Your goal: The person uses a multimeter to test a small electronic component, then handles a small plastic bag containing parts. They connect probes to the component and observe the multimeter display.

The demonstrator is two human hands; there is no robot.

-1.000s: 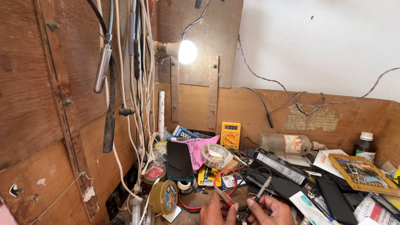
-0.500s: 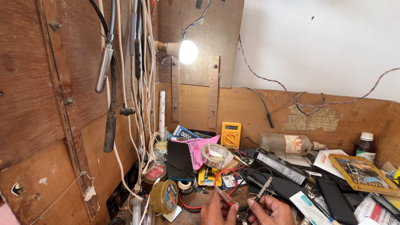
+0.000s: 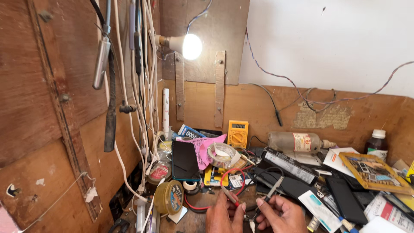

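Red plastic marked the probe (image 3: 230, 197) that the left hand (image 3: 225, 215) pinched between thumb and fingertips, its fingers curled closed around the slim shaft, tip pointing down toward the gap between the two hands. In this one head view, both hands sat at the bottom edge of the frame, over the cluttered wooden bench (image 3: 199, 218). The right hand (image 3: 281, 214) had its thumb and forefinger closed on a black probe (image 3: 273, 189), which slanted up and to the right away from the knuckles; its other fingers were loosely bent beneath. The two hands lay close together, fingertips nearly meeting over some small part that was too tiny to make out. A red lead (image 3: 231, 177) looped up from the left hand's probe toward a yellow multimeter (image 3: 237, 133) leaning against the back board, well apart from the hands. Just beyond the left hand lay a dark phone (image 3: 185, 160), a roll of clear tape (image 3: 221, 154) and a round yellow tin (image 3: 169, 197). A lit bulb (image 3: 191, 46) glowed above, and cables (image 3: 144, 86) hung down the left wall.
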